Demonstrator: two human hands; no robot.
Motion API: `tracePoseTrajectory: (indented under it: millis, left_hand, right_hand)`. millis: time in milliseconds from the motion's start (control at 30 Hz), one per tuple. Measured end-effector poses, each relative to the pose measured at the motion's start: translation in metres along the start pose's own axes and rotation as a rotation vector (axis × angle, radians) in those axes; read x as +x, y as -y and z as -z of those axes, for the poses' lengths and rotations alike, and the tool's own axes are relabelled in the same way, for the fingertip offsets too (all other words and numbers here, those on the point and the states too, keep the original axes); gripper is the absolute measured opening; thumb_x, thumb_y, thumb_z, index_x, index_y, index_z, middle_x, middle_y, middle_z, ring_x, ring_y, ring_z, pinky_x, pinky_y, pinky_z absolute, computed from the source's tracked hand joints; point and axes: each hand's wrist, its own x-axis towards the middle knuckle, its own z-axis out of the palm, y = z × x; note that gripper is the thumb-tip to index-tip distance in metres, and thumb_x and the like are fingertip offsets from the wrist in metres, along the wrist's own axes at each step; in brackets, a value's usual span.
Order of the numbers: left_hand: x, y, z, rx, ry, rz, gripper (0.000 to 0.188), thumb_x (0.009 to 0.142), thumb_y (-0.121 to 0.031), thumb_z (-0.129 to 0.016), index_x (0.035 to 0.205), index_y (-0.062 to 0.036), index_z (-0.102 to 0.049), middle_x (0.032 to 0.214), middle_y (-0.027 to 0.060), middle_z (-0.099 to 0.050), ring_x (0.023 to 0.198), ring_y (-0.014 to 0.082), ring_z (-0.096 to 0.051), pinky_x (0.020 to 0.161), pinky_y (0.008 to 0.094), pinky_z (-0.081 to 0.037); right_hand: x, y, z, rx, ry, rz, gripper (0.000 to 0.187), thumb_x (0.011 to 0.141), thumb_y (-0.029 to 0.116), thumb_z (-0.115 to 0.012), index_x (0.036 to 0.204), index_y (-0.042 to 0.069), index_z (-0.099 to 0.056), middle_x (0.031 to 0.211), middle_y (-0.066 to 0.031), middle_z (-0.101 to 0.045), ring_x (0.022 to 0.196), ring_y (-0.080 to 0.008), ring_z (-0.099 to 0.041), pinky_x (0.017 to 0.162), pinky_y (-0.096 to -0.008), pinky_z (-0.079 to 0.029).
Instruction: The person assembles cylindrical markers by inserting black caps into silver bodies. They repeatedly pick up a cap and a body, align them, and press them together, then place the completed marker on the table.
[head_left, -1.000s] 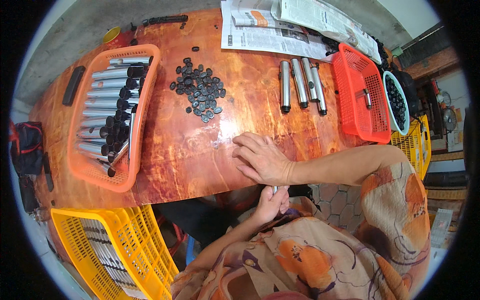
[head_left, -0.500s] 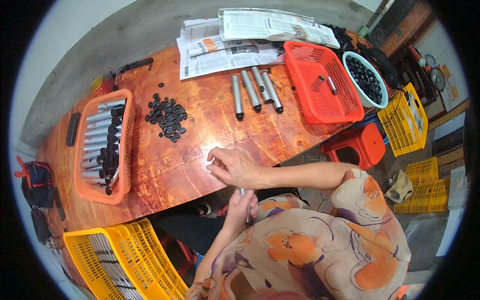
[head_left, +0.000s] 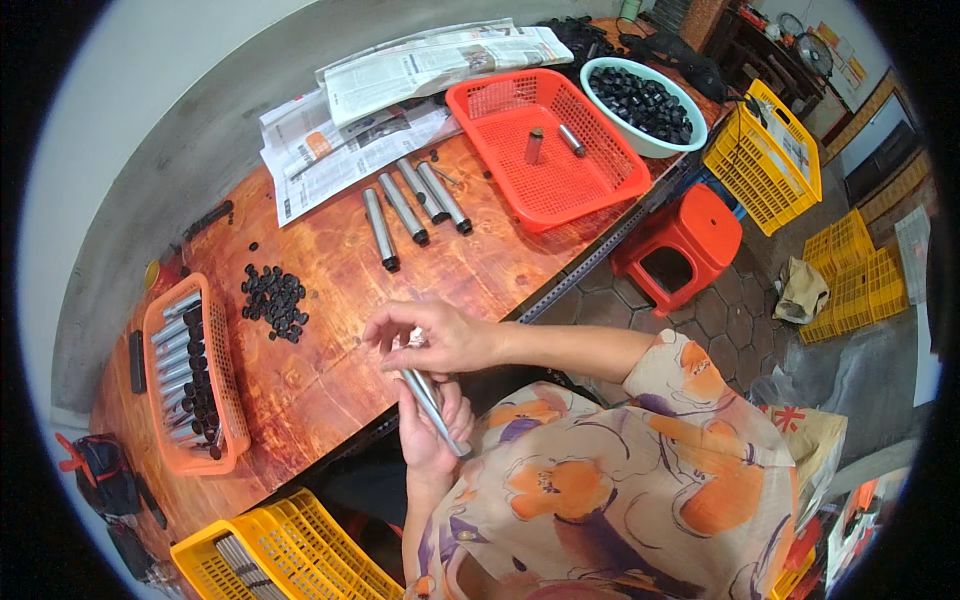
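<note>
My left hand is closed round a silver metal tube, held slanting in front of my body past the table's front edge. My right hand is over the tube's upper end with fingers bent and thumb against it; whatever lies between those fingers is hidden. Beyond my hands, several silver tubes with black ends lie side by side on the table. To the left is a loose pile of small black caps. An orange basket at the far left holds several tubes with black ends.
A red basket with two short pieces stands beside a pale bowl of black parts. Newspapers cover the table's back. A red stool and yellow crates stand right; another yellow crate is below the front edge.
My view has turned to the right. The left hand has raised the tube, so more of it shows, and my right hand has come onto its upper end.
</note>
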Motion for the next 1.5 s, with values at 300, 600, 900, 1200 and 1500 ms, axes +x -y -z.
tracePoseTrajectory:
  millis: [300, 600, 900, 1200, 1500]
  left_hand:
    - [0.002, -0.006, 0.011, -0.135, -0.005, -0.195, 0.041, 0.098, -0.041, -0.039, 0.11, -0.003, -0.045, 0.076, 0.004, -0.04, 0.056, 0.0126, -0.039, 0.054, 0.026, -0.037]
    - [0.022, 0.004, 0.007, 0.095, 0.005, -0.115, 0.039, 0.095, -0.037, -0.047, 0.115, -0.0037, -0.045, 0.079, 0.0074, -0.047, 0.06, 0.0155, -0.042, 0.056, 0.0287, -0.037]
    - [0.031, 0.001, -0.016, 0.406, -0.122, -0.182, 0.039, 0.091, -0.026, -0.057, 0.123, -0.0094, -0.043, 0.081, 0.0081, -0.055, 0.067, 0.0147, -0.051, 0.061, 0.0256, -0.041]
    - [0.029, -0.001, -0.014, 0.503, -0.144, -0.258, 0.039, 0.093, -0.024, -0.055, 0.125, -0.0036, -0.046, 0.082, 0.006, -0.056, 0.068, 0.0097, -0.05, 0.062, 0.0224, -0.041]
    - [0.017, -0.002, -0.023, 0.595, -0.198, -0.21, 0.035, 0.094, -0.034, -0.052, 0.112, -0.0046, -0.05, 0.079, 0.0058, -0.055, 0.064, 0.0096, -0.05, 0.058, 0.0207, -0.04]
  right_hand:
    - [-0.013, 0.023, 0.294, -1.015, -0.861, -0.036, 0.021, 0.085, 0.02, -0.061, 0.099, 0.005, -0.064, 0.089, -0.0113, -0.067, 0.084, -0.0198, -0.065, 0.073, -0.0316, -0.05]
    - [-0.068, -0.042, 0.463, -1.435, -0.566, -1.002, 0.031, 0.076, 0.012, -0.061, 0.107, 0.009, -0.065, 0.107, -0.018, -0.064, 0.103, -0.0326, -0.06, 0.087, -0.0419, -0.047]
    - [-0.069, -0.047, 0.472, -1.516, -0.649, -0.85, 0.03, 0.076, 0.017, -0.053, 0.098, 0.004, -0.068, 0.1, -0.0209, -0.065, 0.098, -0.0369, -0.06, 0.085, -0.0444, -0.047]
    - [-0.007, 0.034, 0.242, -0.066, -0.602, -0.208, 0.028, 0.091, 0.024, -0.058, 0.108, 0.002, -0.064, 0.089, -0.0018, -0.063, 0.061, -0.0066, -0.055, 0.061, -0.0213, -0.045]
    - [-0.001, 0.027, 0.061, 0.563, 0.2, -0.691, 0.026, 0.091, 0.023, -0.058, 0.103, 0.001, -0.064, 0.077, -0.0019, -0.061, 0.052, -0.0048, -0.051, 0.047, -0.0163, -0.042]
